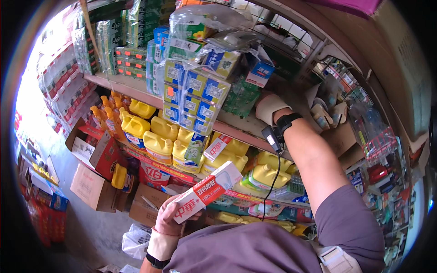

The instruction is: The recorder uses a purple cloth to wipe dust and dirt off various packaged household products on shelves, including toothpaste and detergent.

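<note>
My left hand (pixel 169 216), in a light glove, is closed around a red and white toothpaste box (pixel 208 192), which it holds tilted in front of my body. My right hand (pixel 269 105), also gloved, reaches onto the upper shelf (pixel 235 126), beside green shrink-wrapped packs (pixel 240 97); its fingers are hidden. Left of it, plastic-wrapped blue and yellow boxes (pixel 191 95) lean out over the shelf edge. Another red and white box (pixel 217 147) hangs out near the shelf edge below them, next to a green packet (pixel 195 147). A black device with a cable is strapped at my right wrist.
Yellow jugs (pixel 158 146) and orange pump bottles (pixel 112 119) line the shelf below. An open red carton (pixel 106 153) stands on a brown carton (pixel 94 187) at the left. A wire basket (pixel 379 146) and a large cardboard box (pixel 399 68) are at the right.
</note>
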`<state>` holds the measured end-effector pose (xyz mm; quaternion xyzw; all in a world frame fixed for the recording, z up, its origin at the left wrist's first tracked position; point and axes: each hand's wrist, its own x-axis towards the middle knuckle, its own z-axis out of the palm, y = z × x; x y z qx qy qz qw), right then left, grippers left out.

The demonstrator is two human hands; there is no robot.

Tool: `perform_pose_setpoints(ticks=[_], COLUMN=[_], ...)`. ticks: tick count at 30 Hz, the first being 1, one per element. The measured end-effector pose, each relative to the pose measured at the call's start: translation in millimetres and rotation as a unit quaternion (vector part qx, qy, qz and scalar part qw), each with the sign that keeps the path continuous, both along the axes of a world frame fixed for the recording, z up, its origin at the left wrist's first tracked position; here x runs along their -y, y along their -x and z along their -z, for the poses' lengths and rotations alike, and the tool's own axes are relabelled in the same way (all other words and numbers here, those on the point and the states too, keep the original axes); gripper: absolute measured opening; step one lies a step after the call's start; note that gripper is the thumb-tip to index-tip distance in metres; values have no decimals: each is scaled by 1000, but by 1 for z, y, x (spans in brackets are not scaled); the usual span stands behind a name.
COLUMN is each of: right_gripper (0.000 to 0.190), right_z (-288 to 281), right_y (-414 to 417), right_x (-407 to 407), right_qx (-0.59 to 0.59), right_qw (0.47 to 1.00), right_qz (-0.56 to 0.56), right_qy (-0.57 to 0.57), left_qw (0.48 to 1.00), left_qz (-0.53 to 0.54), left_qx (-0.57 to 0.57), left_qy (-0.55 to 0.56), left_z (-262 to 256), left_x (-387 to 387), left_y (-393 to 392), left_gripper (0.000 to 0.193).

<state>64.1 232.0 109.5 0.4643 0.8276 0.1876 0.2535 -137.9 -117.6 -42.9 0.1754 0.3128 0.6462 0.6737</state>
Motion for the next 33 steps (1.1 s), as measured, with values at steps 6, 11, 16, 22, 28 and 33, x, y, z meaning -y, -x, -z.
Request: perform_pose_setpoints(ticks=[6,11,16,22,28,33], right_gripper=[33,22,17,48,56,41], right_z=[8,23,22,37,72,76], right_y=[3,-11,-27,-39,-32,-58], right_x=[16,52,87,119,118,133], right_qx=[-76,-164,-374,-442,-347,-402], right_qw=[997,982,921,854,925,890], right_qz=[30,-44,78,-265,-149,-170], right_qy=[-9,-77,76,-72,-48,-134], left_qw=[999,999,999,998,993,951], left_qz=[27,6,26,-3,-88,-129], left_qx=[-14,35,33,53,36,-271], left_qy=[-28,-23,-3,28,73,-76], left_z=[22,29,20,28,-17,-47], left_x=[-12,-20,-26,-31,-49,-67], left_y=[2,2,-1,-4,-26,-47], left_gripper=[70,60,75,58,64,45])
